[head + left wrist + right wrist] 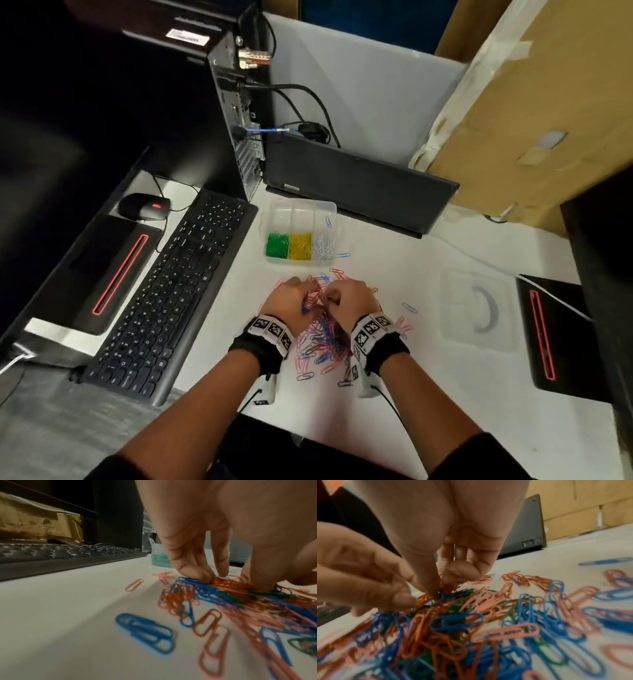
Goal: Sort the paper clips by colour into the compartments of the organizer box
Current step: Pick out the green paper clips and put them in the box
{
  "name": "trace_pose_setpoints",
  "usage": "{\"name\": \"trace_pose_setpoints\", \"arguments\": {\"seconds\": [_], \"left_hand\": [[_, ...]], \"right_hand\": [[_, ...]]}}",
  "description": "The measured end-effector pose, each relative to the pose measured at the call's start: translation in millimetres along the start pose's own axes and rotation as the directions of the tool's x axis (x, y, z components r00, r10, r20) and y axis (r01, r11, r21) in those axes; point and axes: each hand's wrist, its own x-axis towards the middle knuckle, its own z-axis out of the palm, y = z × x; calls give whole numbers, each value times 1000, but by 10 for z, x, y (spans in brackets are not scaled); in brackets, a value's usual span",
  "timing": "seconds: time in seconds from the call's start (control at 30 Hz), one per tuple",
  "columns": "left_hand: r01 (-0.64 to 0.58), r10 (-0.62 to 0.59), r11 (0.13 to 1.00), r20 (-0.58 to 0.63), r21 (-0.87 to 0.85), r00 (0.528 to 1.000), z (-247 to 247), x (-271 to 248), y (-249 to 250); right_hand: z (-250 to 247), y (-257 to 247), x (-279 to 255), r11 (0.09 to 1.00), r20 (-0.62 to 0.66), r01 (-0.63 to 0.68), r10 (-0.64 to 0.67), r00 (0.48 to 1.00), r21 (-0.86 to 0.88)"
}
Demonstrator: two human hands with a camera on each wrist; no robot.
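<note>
A mixed pile of paper clips (322, 337) in orange, pink, blue and some green lies on the white table. Both hands reach into its far end. My left hand (286, 296) has its fingertips (205, 576) and thumb down on a bunch of orange clips (229, 584). My right hand (349, 296) pinches orange clips (447, 588) between thumb and fingers. Beyond the hands stands the clear organizer box (281, 219). Its front row holds green clips (277, 244), yellow clips (300, 245) and white clips (322, 246). One blue clip (328, 222) lies in the back right compartment.
A black keyboard (168, 301) and mouse (144, 205) lie to the left, with a computer tower (236, 113) behind them. A shut laptop (356, 185) stands behind the box. The clear lid (479, 308) lies to the right, near a black device (544, 335). A stray blue clip (342, 255) lies beside the box.
</note>
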Motion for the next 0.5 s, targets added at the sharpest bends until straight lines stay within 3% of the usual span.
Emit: {"name": "trace_pose_setpoints", "arguments": {"seconds": [0.1,0.27,0.5], "left_hand": [[54,-56,997,29,49,998,25,32,48],[96,-97,995,52,29,994,9,50,-4],[162,-161,987,-43,6,986,-123,6,-129]], "right_hand": [[-87,83,-23,986,6,-31,31,1000,165],[-216,280,-85,966,16,-64,62,998,250],[-262,404,-187,892,126,-187,148,981,410]]}}
